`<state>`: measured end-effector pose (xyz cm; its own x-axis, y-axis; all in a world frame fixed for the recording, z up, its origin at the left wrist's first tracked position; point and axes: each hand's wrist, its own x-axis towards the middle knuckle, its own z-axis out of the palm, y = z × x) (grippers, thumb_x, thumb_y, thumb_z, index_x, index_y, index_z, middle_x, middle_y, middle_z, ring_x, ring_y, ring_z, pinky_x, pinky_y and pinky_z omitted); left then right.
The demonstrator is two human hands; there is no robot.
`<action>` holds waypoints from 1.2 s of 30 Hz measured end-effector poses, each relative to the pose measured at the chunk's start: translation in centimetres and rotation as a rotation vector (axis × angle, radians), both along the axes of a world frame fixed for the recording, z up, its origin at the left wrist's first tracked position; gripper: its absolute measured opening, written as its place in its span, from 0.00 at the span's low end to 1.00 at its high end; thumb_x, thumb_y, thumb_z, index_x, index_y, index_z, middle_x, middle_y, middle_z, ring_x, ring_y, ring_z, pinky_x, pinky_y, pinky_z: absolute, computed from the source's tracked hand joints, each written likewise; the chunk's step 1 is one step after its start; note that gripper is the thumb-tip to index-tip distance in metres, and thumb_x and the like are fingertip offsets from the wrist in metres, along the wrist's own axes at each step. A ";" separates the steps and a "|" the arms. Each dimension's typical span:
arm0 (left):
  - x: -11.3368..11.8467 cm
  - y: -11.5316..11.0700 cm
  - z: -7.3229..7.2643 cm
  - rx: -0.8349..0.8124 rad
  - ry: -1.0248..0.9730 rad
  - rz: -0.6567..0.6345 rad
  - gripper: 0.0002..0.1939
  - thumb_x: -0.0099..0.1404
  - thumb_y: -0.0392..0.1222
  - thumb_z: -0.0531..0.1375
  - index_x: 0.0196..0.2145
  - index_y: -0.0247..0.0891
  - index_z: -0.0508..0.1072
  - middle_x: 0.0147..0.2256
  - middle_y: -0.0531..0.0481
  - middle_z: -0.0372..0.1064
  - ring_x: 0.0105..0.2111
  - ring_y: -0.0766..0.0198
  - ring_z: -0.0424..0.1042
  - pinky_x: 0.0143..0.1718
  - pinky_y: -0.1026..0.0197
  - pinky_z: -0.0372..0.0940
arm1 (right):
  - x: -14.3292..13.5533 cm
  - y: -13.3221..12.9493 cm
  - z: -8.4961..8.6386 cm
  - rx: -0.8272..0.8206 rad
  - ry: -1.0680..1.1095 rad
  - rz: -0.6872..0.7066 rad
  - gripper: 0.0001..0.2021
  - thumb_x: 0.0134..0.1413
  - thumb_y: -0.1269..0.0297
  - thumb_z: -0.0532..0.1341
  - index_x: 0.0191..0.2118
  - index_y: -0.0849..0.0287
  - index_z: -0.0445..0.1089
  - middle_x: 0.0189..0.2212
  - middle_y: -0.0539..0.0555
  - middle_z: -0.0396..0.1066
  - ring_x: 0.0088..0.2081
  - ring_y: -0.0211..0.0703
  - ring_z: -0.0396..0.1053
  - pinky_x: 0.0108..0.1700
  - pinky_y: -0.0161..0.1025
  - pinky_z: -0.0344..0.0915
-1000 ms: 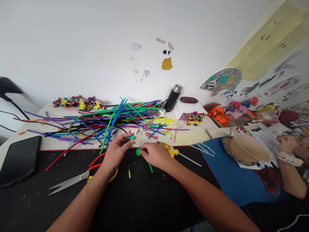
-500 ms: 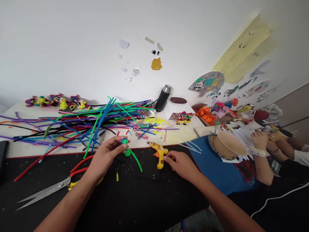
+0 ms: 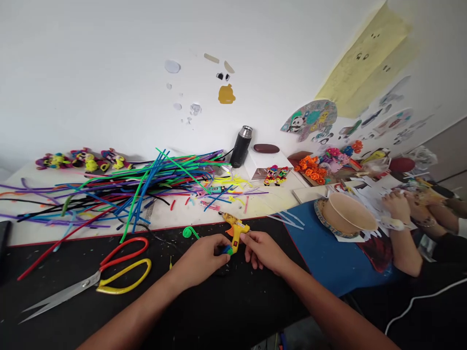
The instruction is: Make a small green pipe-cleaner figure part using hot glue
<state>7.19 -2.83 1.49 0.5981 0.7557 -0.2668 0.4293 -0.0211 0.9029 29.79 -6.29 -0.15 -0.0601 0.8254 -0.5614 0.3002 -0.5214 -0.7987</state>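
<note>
Left fingers (image 3: 221,260) pinch blue-green piece (image 3: 228,250); right fingers (image 3: 249,239) touch glue gun (image 3: 236,231).

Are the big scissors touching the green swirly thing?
Apart. The head view plainly shows black mat between the handles of the big scissors and the green swirly thing.

Scissors (image 3: 60,297): smooth metal blades, glossy red and yellow handle loops. Glue gun (image 3: 236,229): yellow plastic, slight sheen. Pipe cleaners (image 3: 140,184): fuzzy, matt. Flask (image 3: 241,148): matt black body, shiny metal top. Oblong case (image 3: 266,148): dark red, glossy. Mat (image 3: 197,311): matt black, specked.
</note>
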 end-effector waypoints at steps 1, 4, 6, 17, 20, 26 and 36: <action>0.3 0.1 0.1 -0.003 0.011 -0.013 0.15 0.62 0.44 0.61 0.44 0.39 0.80 0.38 0.47 0.81 0.34 0.55 0.76 0.36 0.58 0.67 | 0.0 0.0 -0.1 -0.003 0.012 -0.005 0.28 0.60 0.32 0.62 0.37 0.57 0.66 0.20 0.45 0.72 0.13 0.32 0.63 0.14 0.29 0.51; 0.9 -0.1 0.5 0.006 0.040 -0.029 0.16 0.62 0.44 0.62 0.46 0.38 0.81 0.38 0.47 0.81 0.35 0.54 0.76 0.38 0.57 0.67 | -0.1 0.0 -0.3 -0.009 0.039 -0.010 0.28 0.61 0.33 0.61 0.36 0.57 0.66 0.20 0.46 0.73 0.14 0.32 0.64 0.14 0.29 0.51; 1.3 -0.5 0.8 0.038 0.066 -0.035 0.16 0.62 0.42 0.62 0.47 0.40 0.82 0.39 0.48 0.82 0.36 0.54 0.77 0.40 0.57 0.67 | -0.1 0.0 -0.5 -0.006 0.049 -0.019 0.27 0.61 0.34 0.61 0.36 0.58 0.66 0.20 0.46 0.73 0.14 0.32 0.64 0.14 0.29 0.50; 2.8 -3.1 1.4 0.138 -0.135 -0.072 0.19 0.61 0.30 0.62 0.46 0.47 0.83 0.50 0.49 0.83 0.51 0.49 0.80 0.56 0.52 0.68 | 0.0 -0.6 -1.0 0.073 0.240 -0.207 0.29 0.55 0.33 0.68 0.34 0.58 0.68 0.18 0.42 0.64 0.15 0.31 0.59 0.15 0.28 0.50; 3.1 -3.6 1.5 0.153 -0.153 -0.082 0.20 0.61 0.29 0.62 0.47 0.47 0.83 0.50 0.47 0.83 0.52 0.49 0.80 0.58 0.51 0.68 | -0.1 -0.8 -0.6 0.071 0.320 -0.251 0.28 0.51 0.35 0.71 0.33 0.59 0.69 0.20 0.43 0.64 0.17 0.30 0.58 0.16 0.28 0.52; 2.8 -3.6 1.6 0.128 -0.183 -0.050 0.21 0.63 0.31 0.63 0.50 0.48 0.83 0.53 0.47 0.82 0.55 0.49 0.78 0.63 0.50 0.66 | -0.5 -0.7 -0.1 0.033 0.472 -0.372 0.28 0.47 0.38 0.74 0.34 0.60 0.72 0.21 0.46 0.67 0.18 0.33 0.60 0.16 0.30 0.52; -2.7 2.3 1.1 -0.261 -0.504 0.586 0.19 0.55 0.50 0.76 0.40 0.39 0.81 0.46 0.42 0.81 0.37 0.55 0.77 0.36 0.58 0.72 | -1.7 -0.6 -1.3 0.074 0.672 -0.415 0.24 0.54 0.41 0.69 0.33 0.62 0.71 0.19 0.47 0.65 0.15 0.34 0.61 0.16 0.30 0.46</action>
<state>4.52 -0.50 2.63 0.2200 0.9338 -0.2823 -0.1539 0.3189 0.9352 28.05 -6.89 -1.46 -0.0460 0.8882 -0.4572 -0.4660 -0.4239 -0.7766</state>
